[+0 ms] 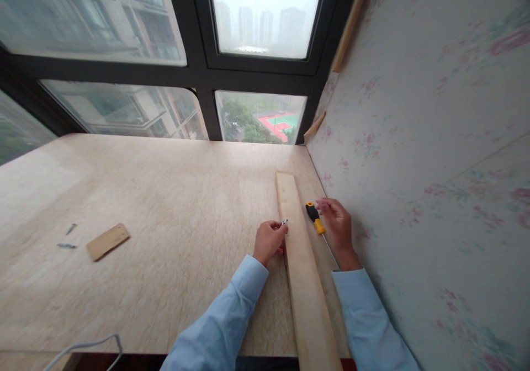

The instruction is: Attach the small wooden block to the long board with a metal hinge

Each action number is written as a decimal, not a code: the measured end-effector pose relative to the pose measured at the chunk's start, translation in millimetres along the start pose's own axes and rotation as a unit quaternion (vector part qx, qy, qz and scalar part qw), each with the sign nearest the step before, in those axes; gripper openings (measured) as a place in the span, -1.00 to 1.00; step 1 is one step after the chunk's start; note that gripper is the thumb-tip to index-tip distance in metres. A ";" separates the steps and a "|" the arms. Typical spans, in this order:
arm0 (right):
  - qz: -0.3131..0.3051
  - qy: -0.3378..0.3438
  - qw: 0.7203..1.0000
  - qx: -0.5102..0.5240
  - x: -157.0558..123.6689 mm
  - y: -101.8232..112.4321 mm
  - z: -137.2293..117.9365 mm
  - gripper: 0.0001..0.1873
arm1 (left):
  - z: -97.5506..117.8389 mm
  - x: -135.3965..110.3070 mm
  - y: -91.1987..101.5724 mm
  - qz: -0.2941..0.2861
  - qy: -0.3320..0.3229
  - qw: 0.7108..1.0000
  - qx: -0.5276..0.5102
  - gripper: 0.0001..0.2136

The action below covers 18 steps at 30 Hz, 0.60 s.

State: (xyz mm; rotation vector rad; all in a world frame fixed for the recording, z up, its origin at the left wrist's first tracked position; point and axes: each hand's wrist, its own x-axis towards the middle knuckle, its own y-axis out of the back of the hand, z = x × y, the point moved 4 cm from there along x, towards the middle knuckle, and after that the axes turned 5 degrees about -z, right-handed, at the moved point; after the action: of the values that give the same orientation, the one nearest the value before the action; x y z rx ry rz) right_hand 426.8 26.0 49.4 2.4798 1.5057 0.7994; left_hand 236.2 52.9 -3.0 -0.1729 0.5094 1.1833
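A long pale wooden plank (304,271) lies on the marble window ledge (165,222), running away from me along the wall. My left hand (269,241) is closed in a pinch on a small metal screw (285,223) held at the plank's left edge. My right hand (337,224) rests to the right of the plank. Its fingers curl around the handle of a yellow and black screwdriver (315,220), whose thin shaft points back towards me beside my wrist.
A small flat wood offcut (107,241) and two loose screws (68,237) lie far left on the ledge. Floral wallpaper (414,167) rises close on the right. Dark-framed windows (199,78) close the back. A white cable (86,346) curls at the near edge.
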 end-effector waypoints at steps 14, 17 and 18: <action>-0.105 -0.168 0.980 -0.014 -3.6 1.7 54.5 -0.71 | -5.4 -1.0 3.3 -0.007 -0.006 1.000 0.015 -0.80; -0.094 -0.207 0.965 0.132 -0.9 -1.3 44.5 -0.58 | -7.1 -4.2 7.5 -0.010 -0.008 1.000 0.001 -0.79; -0.085 -0.207 0.957 0.182 0.0 -1.9 39.7 -0.56 | -7.8 -5.8 9.3 -0.011 -0.009 1.000 -0.002 -0.79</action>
State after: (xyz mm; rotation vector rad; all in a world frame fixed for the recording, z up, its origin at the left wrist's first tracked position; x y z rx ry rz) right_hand 445.3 33.1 14.9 2.4872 1.7846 -0.0400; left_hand 223.9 48.5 -5.8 -0.1705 0.4883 1.1632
